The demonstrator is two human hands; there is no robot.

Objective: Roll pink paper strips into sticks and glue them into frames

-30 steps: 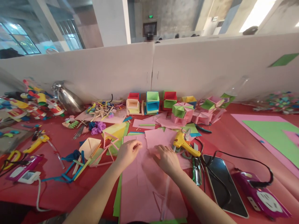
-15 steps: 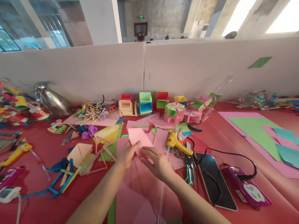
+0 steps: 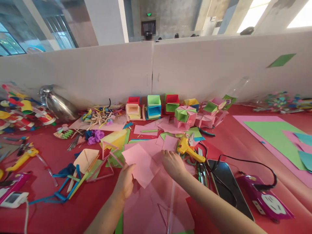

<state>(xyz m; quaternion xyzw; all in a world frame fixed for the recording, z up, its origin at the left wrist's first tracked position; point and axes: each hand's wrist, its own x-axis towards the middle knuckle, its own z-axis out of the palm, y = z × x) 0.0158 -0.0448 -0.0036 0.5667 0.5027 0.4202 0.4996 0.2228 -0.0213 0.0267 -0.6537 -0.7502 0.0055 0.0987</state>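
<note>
My left hand is closed on the left edge of a pink sheet of paper, thumb on top. The sheet is tilted above larger pink sheets on the table. To its right, my right hand has its fingers curled and together, over a small pink paper piece. Its fingertips are partly hidden, so whether they grip anything does not show. Just right of that hand lies a yellow glue gun. A green utility knife is below the glue gun.
A phone and a purple power strip with a black cable lie at right. Folded paper boxes line the white partition. A metal jug stands at back left. Blue paper strips lie at left.
The pink paper has come down and turned flatter in my left hand, showing its full face. My right hand has left it and moved right, toward the glue gun. The view has shifted slightly.
</note>
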